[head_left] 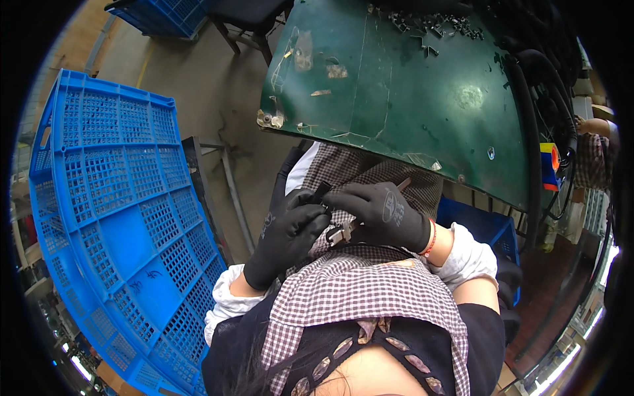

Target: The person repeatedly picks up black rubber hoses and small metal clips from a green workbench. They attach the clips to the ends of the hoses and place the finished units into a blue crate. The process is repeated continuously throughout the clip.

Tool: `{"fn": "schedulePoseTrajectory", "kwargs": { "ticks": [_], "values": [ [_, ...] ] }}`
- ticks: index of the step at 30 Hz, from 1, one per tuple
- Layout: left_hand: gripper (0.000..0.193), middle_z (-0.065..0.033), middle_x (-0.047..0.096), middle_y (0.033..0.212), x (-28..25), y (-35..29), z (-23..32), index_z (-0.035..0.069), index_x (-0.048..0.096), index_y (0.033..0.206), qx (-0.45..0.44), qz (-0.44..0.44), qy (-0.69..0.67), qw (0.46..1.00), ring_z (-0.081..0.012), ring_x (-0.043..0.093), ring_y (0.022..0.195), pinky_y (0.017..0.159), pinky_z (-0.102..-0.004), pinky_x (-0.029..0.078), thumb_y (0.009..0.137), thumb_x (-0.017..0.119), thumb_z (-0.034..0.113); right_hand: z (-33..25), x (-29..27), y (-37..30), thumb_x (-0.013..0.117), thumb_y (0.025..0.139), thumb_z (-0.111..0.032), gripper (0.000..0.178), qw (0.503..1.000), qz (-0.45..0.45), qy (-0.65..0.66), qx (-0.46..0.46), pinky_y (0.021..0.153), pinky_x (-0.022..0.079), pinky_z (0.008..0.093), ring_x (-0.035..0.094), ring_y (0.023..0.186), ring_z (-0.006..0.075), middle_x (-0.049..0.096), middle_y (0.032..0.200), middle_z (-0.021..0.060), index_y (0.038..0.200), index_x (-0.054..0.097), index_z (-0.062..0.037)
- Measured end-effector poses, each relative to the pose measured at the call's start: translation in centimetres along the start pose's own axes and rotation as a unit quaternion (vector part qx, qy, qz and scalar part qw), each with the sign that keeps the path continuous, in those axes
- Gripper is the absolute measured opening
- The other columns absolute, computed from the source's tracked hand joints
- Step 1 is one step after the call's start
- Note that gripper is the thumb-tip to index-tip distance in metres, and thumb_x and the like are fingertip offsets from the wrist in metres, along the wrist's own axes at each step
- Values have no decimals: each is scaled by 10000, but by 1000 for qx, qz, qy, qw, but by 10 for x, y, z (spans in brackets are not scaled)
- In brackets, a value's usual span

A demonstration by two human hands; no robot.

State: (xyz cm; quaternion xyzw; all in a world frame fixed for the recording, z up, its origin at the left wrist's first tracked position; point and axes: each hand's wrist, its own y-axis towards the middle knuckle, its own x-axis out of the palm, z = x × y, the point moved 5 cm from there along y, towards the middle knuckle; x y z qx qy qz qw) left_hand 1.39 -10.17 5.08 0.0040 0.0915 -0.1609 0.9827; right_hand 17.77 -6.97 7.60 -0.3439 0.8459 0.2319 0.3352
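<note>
Both my hands wear black gloves and meet over my lap, below the near edge of the green table (422, 119). My left hand (294, 228) is closed, its fingers curled round a black strip (321, 192) whose end sticks up between the hands. From the other side my right hand (380, 210) pinches at the same strip with thumb and fingertips. A small shiny metal clip (339, 235) shows just under the right hand's fingers. How clip and strip join is hidden by the gloves.
Many small metal clips (439, 28) lie piled at the table's far side. Black hoses (541, 79) heap along its right edge, by an orange, blue and yellow roll (550, 160). A large blue crate (125, 218) stands at my left. Another person's arm (596, 127) shows far right.
</note>
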Motion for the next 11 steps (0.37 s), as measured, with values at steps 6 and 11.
{"fn": "schedulePoseTrajectory", "kwargs": {
  "ticks": [6, 11],
  "values": [
    [181, -137, 587, 1072, 3, 2, -8, -58, 642, 1042, -43, -65, -6, 997, -221, 593, 969, 850, -321, 465, 899, 604, 45, -3, 0, 5, 786, 661, -241, 552, 999, -21, -36, -21, 600, 545, 362, 677, 737, 272, 650, 956, 89, 1156, 604, -77],
    [266, -135, 586, 1115, 4, -2, -3, -10, 642, 1128, -107, -52, -15, 993, -221, 585, 1030, 881, -312, 459, 886, 654, 97, 22, -1, -6, 787, 684, -248, 523, 995, 41, 67, 55, 620, 551, 369, 679, 780, 284, 648, 947, 93, 1146, 608, -80]
  ]
}}
